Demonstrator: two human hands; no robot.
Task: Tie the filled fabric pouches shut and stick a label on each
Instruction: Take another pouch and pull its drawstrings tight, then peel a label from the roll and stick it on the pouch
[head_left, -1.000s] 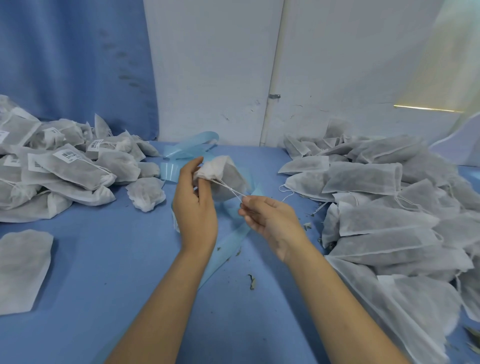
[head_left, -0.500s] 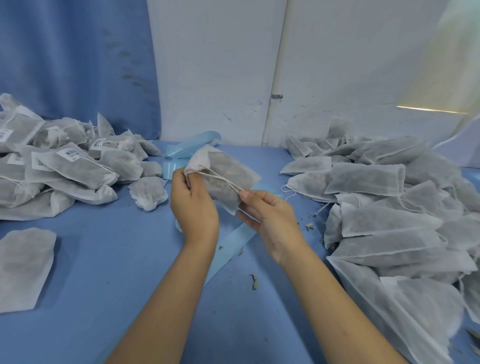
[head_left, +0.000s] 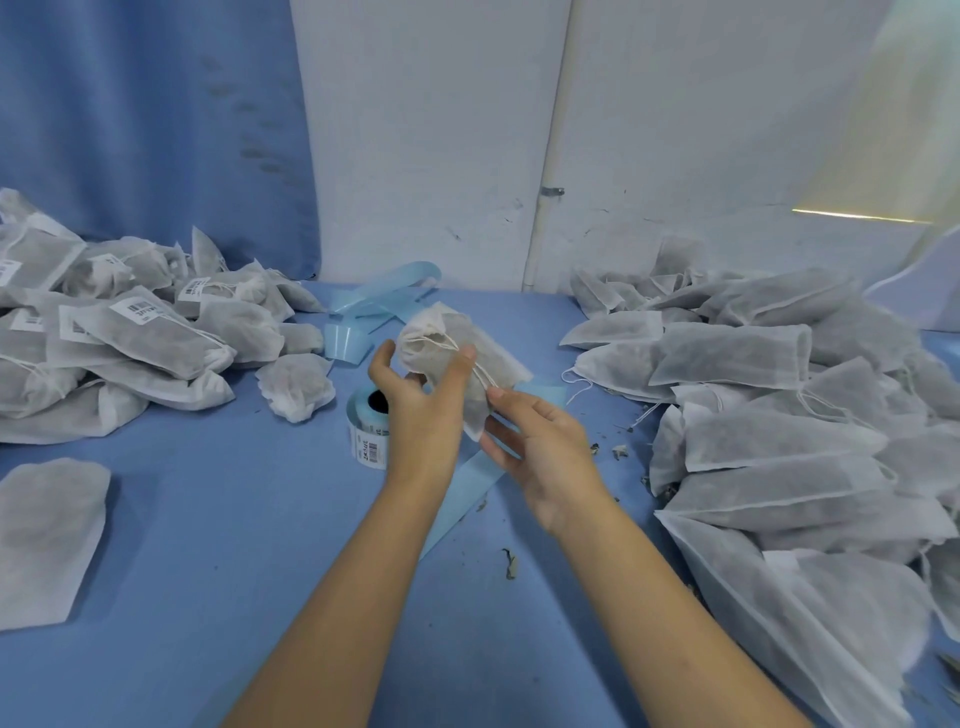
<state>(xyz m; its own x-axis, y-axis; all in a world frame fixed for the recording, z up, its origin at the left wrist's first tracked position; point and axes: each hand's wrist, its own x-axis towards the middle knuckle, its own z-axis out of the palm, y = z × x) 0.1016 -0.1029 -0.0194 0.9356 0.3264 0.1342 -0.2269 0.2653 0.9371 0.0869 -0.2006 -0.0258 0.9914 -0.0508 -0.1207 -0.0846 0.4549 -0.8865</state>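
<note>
the left hand's (head_left: 421, 410) fingers clamp the grey filled fabric pouch (head_left: 439, 327) above the blue label roll (head_left: 366, 415), its white drawstring (head_left: 480, 371) slanting down to the right hand's (head_left: 545, 447) pinching fingers.

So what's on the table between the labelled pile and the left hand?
A loose pouch and a label roll, seen in the head view.

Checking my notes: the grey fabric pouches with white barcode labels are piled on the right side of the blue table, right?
No. The head view shows the grey fabric pouches with white barcode labels piled on the left side of the blue table; the right-hand pile shows no labels.
</note>
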